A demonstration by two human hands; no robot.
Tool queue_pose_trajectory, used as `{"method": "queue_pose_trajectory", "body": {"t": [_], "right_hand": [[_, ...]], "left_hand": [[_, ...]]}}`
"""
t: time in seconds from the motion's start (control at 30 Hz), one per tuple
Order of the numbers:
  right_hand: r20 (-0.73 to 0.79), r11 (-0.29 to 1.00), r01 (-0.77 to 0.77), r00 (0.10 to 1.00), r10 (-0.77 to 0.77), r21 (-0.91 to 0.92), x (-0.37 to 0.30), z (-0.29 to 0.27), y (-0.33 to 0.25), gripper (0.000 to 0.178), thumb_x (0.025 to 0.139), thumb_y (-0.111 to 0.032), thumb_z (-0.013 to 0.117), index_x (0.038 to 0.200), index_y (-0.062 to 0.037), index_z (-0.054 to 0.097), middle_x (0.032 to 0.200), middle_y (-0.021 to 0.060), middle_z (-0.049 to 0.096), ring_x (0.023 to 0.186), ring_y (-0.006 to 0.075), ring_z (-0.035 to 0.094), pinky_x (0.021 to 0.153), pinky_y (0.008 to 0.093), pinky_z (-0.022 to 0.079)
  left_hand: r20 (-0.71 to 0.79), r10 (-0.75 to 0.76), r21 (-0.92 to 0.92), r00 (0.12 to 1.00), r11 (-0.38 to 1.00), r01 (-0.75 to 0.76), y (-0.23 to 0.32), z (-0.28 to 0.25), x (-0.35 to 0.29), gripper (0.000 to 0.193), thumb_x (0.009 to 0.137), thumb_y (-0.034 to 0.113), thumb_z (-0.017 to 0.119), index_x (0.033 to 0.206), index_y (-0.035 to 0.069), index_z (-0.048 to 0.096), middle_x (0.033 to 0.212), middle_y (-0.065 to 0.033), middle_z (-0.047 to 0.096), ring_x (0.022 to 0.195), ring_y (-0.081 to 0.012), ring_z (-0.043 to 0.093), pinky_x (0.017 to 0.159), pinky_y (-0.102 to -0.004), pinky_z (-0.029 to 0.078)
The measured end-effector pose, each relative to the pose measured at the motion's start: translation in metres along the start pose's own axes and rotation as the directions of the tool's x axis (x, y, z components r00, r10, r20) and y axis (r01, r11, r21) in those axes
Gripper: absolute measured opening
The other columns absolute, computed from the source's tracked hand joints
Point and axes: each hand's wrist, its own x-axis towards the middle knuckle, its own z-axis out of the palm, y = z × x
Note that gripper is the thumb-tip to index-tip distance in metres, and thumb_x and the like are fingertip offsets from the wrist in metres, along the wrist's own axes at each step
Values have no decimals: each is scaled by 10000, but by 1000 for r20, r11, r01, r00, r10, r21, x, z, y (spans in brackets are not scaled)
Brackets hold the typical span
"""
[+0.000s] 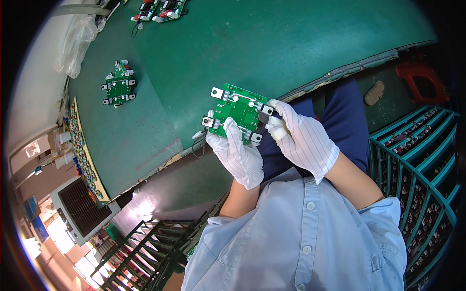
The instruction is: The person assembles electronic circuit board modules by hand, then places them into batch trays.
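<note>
A green circuit board (237, 112) is held up in front of me, near the table's front edge. It has solder points, and white tabs with dark holes stick out from its sides. My left hand (239, 159), in a white glove, grips its lower left part, with one finger laid over the board's face. A thin dark wire loop (198, 147) hangs beside that hand. At the board's right corner, my gloved right hand (309, 144) pinches a small dark grey piece (263, 118) against a tab. How that piece meets the board is partly hidden by the fingers.
Another circuit board (119, 85) lies on the green table (204, 53) at left. More boards (158, 10) lie at the far edge. Teal racks (417, 179) filled with parts stand at right, near a red stool (422, 80). A dark metal rack (145, 252) stands lower left.
</note>
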Motion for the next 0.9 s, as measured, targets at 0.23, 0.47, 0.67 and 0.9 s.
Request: {"method": "queue_pose_trajectory", "body": {"t": [0.23,0.47,0.67,0.9], "right_hand": [[8,1000,14,1000,-14,0,3,0,2,306,862,-204,495,1101,-14,468,705,123,609,577,291,588,492,367,450],[-66,995,100,993,-98,24,7,-1,1,282,867,-198,490,1088,-23,471,688,102,598,576,279,586,490,366,442],[-88,994,112,990,-113,-18,7,2,4,244,867,-160,479,1072,-29,470,713,71,605,590,266,591,513,358,455],[-105,996,87,991,-83,32,5,4,8,234,862,-154,497,1056,-26,482,718,85,606,603,273,592,521,365,454]], "left_hand": [[330,592,479,735,566,-671,-15,-11,8,289,884,76,496,1169,33,493,1124,-128,478,1017,-217,522,845,-288,443],[41,189,17,981,982,-190,0,4,4,255,889,144,507,1119,45,461,1066,-46,528,957,-113,523,811,-249,426],[20,93,-55,995,994,-92,0,1,2,271,889,149,508,1135,55,445,1063,-41,529,948,-111,522,807,-250,426],[54,39,-127,998,991,-32,5,3,1,291,889,161,520,1148,58,439,1067,-35,522,942,-112,520,785,-239,432]]}}
